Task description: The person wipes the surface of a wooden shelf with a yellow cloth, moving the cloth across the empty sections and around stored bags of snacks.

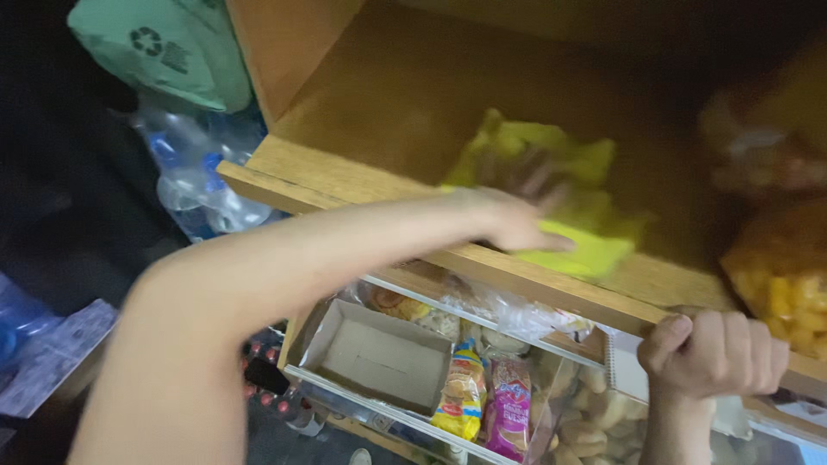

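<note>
My left hand (pixel 521 211) reaches across onto a wooden shelf (pixel 362 112) and presses a yellow cloth (pixel 573 232) flat on the board; the hand and cloth are blurred. My right hand (pixel 715 349) grips the shelf's front edge at the lower right, fingers curled over the wood. Bags of yellow and orange snacks (pixel 780 275) stand on the shelf to the right of the cloth.
Below the shelf a wire rack holds an open cardboard box (pixel 375 353), small snack packets (pixel 482 400) and bagged rolls (pixel 590 413). Clear plastic bottles (pixel 194 176) and a green bag (pixel 164 47) lie at the upper left. Floor shows dark on the left.
</note>
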